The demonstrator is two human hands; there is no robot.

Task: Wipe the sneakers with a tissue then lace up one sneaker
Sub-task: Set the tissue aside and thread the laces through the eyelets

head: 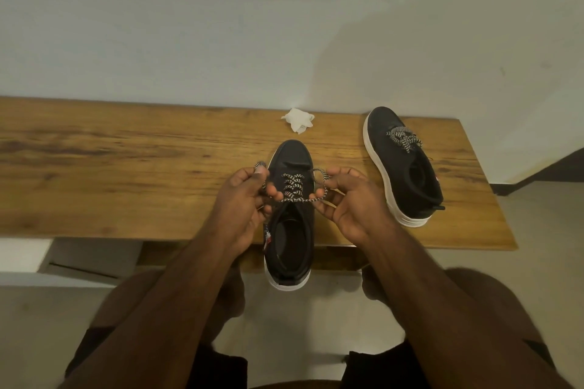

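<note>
Both forearms reach up from the bottom of the frame to a wooden bench (pixel 126 148). At centre, a black, white-soled sneaker (pixel 292 230) overhangs the near edge, heel toward the camera. Its speckled lace (pixel 292 185) is pinched at each end: left hand (pixel 245 199) and right hand (pixel 350 199) curl around it. Another sneaker (pixel 407 167) lies at right; a crumpled tissue (pixel 298 120) sits behind.
</note>
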